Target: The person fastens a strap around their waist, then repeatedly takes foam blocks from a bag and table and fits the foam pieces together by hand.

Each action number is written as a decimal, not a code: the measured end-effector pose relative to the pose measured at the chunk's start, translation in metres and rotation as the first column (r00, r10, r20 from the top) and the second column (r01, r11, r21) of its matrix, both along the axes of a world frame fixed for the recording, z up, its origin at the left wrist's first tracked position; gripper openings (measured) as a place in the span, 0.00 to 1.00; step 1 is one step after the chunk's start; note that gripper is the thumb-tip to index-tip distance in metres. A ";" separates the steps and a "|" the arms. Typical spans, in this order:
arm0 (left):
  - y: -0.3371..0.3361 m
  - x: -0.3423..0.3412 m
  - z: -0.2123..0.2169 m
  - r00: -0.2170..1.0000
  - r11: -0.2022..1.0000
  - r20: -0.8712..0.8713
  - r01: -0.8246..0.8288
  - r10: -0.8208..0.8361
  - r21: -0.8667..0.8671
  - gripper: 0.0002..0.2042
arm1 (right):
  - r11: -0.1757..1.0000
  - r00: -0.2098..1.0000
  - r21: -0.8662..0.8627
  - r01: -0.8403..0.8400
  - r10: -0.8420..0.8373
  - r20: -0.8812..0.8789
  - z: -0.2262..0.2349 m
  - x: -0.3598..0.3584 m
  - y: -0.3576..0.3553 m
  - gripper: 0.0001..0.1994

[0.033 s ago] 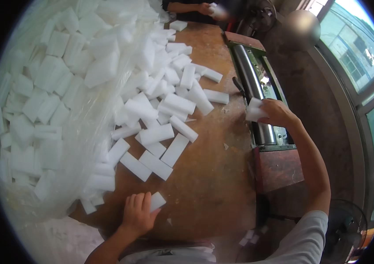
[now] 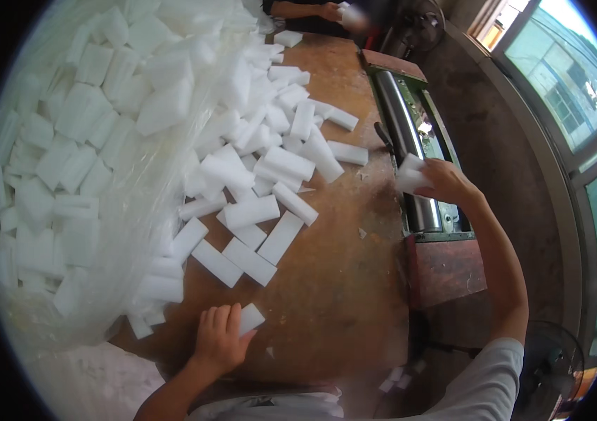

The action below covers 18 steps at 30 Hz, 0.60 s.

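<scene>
My right fingers (image 2: pixel 433 181) pinch a white block (image 2: pixel 409 173) at the roller (image 2: pixel 401 126); my left fingers (image 2: pixel 221 319) hold another block (image 2: pixel 251 320), well left of it. The heap (image 2: pixel 242 144) (also leftward) seems yet to do; what's done I can't tell.

I get a co-worker (image 2: pixel 298 10) cut off by the top edge — and, left of bottom centre, the left hand (image 2: pixel 222 338) half-hides a white block (image 2: pixel 251 320).
</scene>
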<state>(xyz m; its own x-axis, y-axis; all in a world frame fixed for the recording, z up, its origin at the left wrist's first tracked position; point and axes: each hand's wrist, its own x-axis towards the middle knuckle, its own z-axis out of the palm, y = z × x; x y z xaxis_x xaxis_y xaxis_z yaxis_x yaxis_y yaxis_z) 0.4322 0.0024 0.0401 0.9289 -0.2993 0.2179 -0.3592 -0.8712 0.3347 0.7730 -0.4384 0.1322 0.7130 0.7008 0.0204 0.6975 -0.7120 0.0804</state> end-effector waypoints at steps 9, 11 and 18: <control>0.006 -0.003 -0.003 0.989 0.979 0.146 0.053 -0.024 -0.195 0.27 | 0.905 0.965 -0.346 0.245 -0.264 -0.007 0.029 -0.066 -0.099 0.17; 0.012 -0.006 -0.005 0.984 0.962 0.180 0.045 0.004 -0.268 0.26 | 0.916 0.945 -0.238 0.324 -0.303 0.122 0.033 -0.089 -0.067 0.17; 0.013 -0.009 0.042 0.939 0.256 -0.328 -0.343 0.098 -0.904 0.20 | 0.109 0.720 0.727 0.678 0.105 -0.686 -0.006 -0.225 0.204 0.17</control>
